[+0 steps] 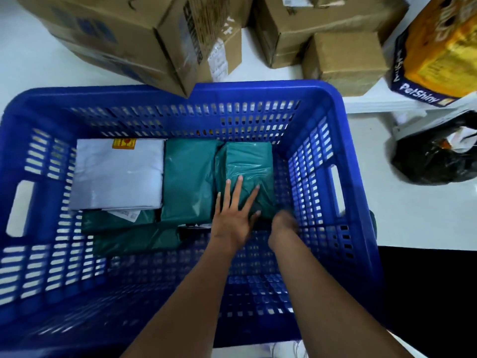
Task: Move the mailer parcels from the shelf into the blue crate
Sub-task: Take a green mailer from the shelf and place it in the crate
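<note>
The green mailer parcel you are seating lies flat on the floor of the blue crate, tight in its far right corner against a second green parcel, with a white mailer further left and more green ones nearer you. Your left hand rests on it with fingers straight and spread, holding nothing, while your right hand is at its near edge, too blurred to tell whether it grips. This looks like the placing step: next, let go, lift both hands clear of the crate, and reach back for another parcel on the shelf, which is out of view.
</note>
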